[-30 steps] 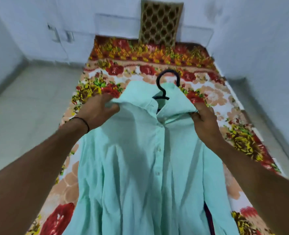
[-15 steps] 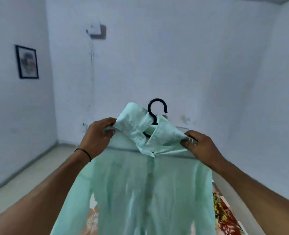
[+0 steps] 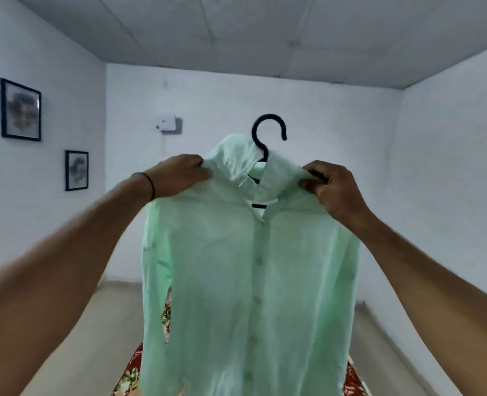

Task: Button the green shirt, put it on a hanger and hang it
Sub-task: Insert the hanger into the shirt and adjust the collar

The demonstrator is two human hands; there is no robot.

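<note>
The pale green shirt (image 3: 248, 270) hangs buttoned down its front in mid-air before me, draped on a black hanger (image 3: 268, 132) whose hook sticks up above the collar. My left hand (image 3: 179, 174) grips the shirt's left shoulder over the hanger. At the other shoulder my right hand (image 3: 331, 187) pinches the cloth and the hanger's end. The shirt's tail reaches down out of the frame. Most of the hanger is hidden inside the shirt.
A flowered bedspread (image 3: 166, 312) shows below, behind the shirt. White walls surround the room. Two framed pictures (image 3: 20, 110) hang on the left wall and a small white box (image 3: 166, 122) is fixed to the far wall.
Both hands have lifted the shirt on its hanger from the bed up to head height, and my view has tilted up from the bed to the far wall and ceiling.
</note>
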